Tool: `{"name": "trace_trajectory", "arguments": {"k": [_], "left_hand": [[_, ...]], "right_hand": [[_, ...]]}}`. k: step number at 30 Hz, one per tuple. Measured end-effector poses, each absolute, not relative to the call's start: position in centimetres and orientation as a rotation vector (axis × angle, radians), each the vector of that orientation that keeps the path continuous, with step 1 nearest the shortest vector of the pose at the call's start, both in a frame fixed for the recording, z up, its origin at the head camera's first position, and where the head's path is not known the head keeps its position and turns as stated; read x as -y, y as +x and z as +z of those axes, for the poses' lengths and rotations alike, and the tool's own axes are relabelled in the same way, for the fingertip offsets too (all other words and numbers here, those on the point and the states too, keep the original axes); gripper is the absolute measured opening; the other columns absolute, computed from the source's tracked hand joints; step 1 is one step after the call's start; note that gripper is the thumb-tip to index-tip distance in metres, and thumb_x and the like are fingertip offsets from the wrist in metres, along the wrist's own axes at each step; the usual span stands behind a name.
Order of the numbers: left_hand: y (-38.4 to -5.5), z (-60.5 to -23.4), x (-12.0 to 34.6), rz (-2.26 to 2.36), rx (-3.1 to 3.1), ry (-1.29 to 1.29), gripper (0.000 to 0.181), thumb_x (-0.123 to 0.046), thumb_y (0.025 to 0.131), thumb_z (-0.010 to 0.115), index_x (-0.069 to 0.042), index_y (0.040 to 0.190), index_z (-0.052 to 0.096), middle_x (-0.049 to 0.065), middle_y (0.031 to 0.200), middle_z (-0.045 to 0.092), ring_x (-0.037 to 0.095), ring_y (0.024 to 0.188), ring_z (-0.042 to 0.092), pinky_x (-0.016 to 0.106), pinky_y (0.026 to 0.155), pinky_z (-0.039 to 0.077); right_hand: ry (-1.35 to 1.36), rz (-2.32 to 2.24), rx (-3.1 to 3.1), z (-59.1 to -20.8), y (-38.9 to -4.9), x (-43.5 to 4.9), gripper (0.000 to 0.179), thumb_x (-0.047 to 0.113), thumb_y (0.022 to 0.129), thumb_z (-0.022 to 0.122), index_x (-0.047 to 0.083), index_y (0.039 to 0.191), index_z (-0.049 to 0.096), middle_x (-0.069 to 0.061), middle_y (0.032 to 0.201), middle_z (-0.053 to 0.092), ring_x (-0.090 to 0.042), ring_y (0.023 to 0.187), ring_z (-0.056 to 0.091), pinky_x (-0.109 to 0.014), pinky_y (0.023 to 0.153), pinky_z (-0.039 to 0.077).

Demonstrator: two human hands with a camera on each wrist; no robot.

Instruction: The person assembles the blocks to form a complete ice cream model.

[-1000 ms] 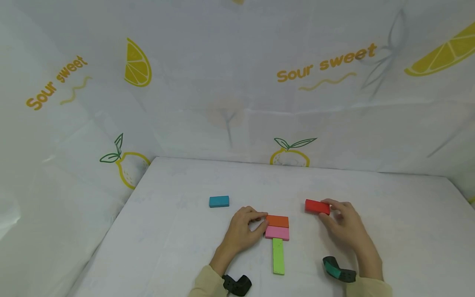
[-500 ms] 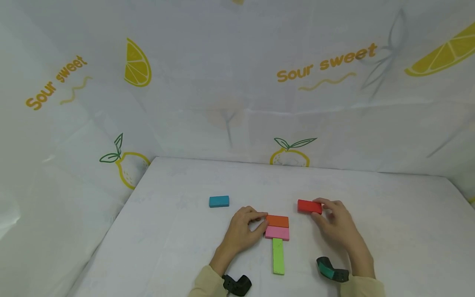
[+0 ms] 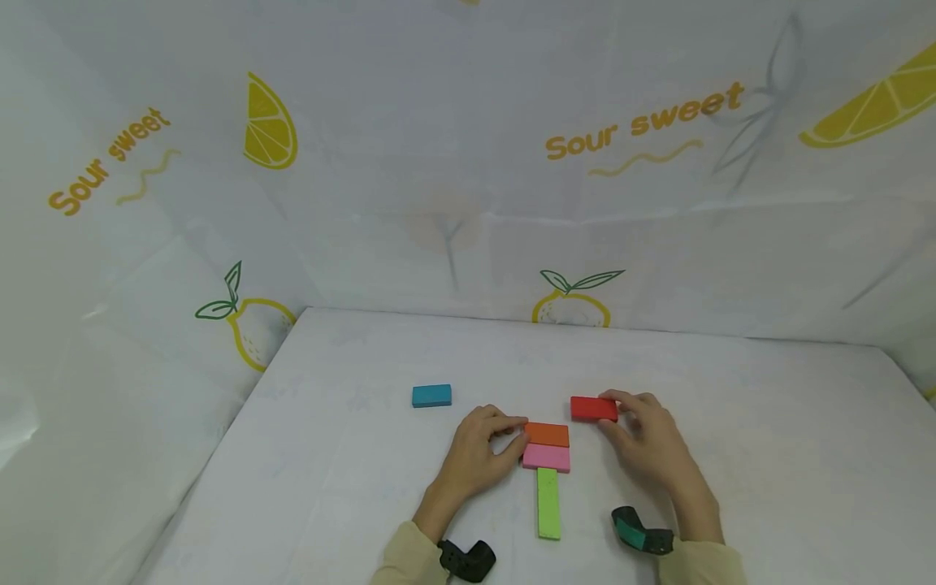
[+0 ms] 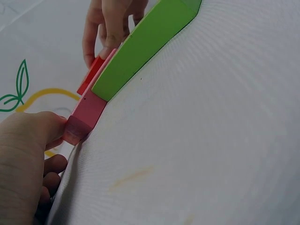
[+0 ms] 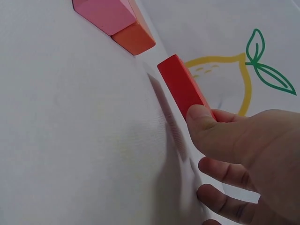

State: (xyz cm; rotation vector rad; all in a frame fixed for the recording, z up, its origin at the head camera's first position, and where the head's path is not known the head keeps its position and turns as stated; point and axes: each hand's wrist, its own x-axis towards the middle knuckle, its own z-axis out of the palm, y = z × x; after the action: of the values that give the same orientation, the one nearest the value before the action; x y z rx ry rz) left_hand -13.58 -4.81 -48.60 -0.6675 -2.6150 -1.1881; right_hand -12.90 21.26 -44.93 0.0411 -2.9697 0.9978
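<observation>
My right hand point(image 3: 649, 435) pinches one end of a red block point(image 3: 591, 409) between thumb and fingers. In the right wrist view, the red block point(image 5: 180, 84) hangs above the table with its shadow below. My left hand point(image 3: 477, 452) has index finger and thumb at the left ends of an orange block point(image 3: 548, 435) and a pink block point(image 3: 546, 458), which lie long side to long side. The left wrist view shows its thumb against the pink block point(image 4: 86, 110). A long green block point(image 3: 548, 504) runs from the pink block's near side toward me.
A blue block point(image 3: 431, 396) lies on the white table point(image 3: 351, 471), left of and beyond my left hand. Behind the table hangs a white sheet point(image 3: 409, 162) printed with lemons and lettering. Both wrists carry dark devices.
My right hand has carried the red block leftward, nearer the orange block, and the block has turned more level in the head view. The left hand and the other blocks have stayed put.
</observation>
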Motion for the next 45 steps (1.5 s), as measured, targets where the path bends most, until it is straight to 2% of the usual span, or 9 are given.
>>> {"name": "trace_trajectory", "arguments": {"k": [14, 24, 30, 45], "left_hand": [[-13.6, -48.6, 4.8, -1.192, 2.626, -0.659, 0.021, -0.022, 0.093, 0.071, -0.015, 0.111, 0.08, -0.003, 0.086, 0.068, 0.003, 0.081, 0.052, 0.016, 0.074, 0.044], [-13.6, -48.6, 4.8, -1.188, 2.627, -0.66, 0.021, -0.023, 0.093, 0.071, -0.015, 0.111, 0.08, -0.004, 0.086, 0.068, 0.003, 0.081, 0.051, 0.016, 0.074, 0.045], [-13.6, -48.6, 4.8, -1.184, 2.634, -0.656, 0.022, -0.023, 0.094, 0.071, -0.016, 0.112, 0.08, -0.004, 0.086, 0.068, 0.003, 0.081, 0.051, 0.015, 0.074, 0.044], [-13.6, -48.7, 4.7, -1.201, 2.622, -0.655, 0.021, -0.023, 0.094, 0.071, -0.015, 0.112, 0.08, -0.003, 0.087, 0.069, 0.004, 0.082, 0.053, 0.016, 0.074, 0.045]], "right_hand": [[0.036, 0.906, 2.998, -44.9, -12.8, -20.5, 0.043, 0.017, 0.091, 0.074, 0.01, 0.132, 0.065, -0.025, 0.12, 0.061, -0.037, 0.102, 0.056, -0.054, 0.081, 0.052], [0.034, 0.871, 3.046, -44.9, -12.8, -20.0, 0.044, 0.021, 0.091, 0.075, 0.013, 0.134, 0.065, -0.029, 0.127, 0.056, -0.046, 0.111, 0.052, -0.059, 0.086, 0.051], [0.022, 0.88, 3.071, -44.7, -12.8, -20.0, 0.045, 0.021, 0.091, 0.075, 0.014, 0.134, 0.064, -0.028, 0.129, 0.054, -0.047, 0.114, 0.05, -0.06, 0.088, 0.049], [0.056, 0.853, 3.046, -44.9, -12.6, -20.0, 0.043, 0.021, 0.09, 0.076, 0.012, 0.131, 0.067, -0.028, 0.126, 0.055, -0.047, 0.111, 0.051, -0.06, 0.086, 0.05]]}}
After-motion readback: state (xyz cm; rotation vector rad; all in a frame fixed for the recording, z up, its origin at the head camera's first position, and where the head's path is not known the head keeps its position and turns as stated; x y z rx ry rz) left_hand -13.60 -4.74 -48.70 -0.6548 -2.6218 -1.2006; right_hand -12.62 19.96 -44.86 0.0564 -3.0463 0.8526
